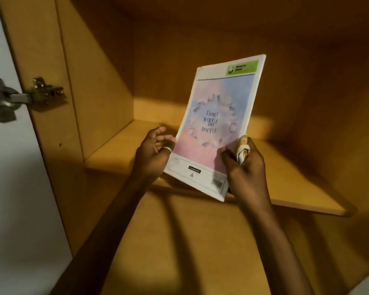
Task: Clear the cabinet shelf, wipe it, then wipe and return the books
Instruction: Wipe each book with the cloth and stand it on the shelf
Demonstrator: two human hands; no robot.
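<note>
A thin book [217, 124] with a pastel pink-and-blue cover and a green label at its top is held tilted over the wooden cabinet shelf [285, 177]. My left hand [153, 154] holds its lower left edge, thumb on the cover and fingers spread behind; a ring shows on the thumb. My right hand [245, 169] grips the lower right edge together with a bunched pale cloth [243, 151] pinched between thumb and fingers. Nothing lies on the visible shelf board.
The cabinet's left side wall [98, 92] and back wall close the space. A metal hinge [30, 96] joins the open white door [9, 167] at the left. A lower board [179, 241] lies below the shelf.
</note>
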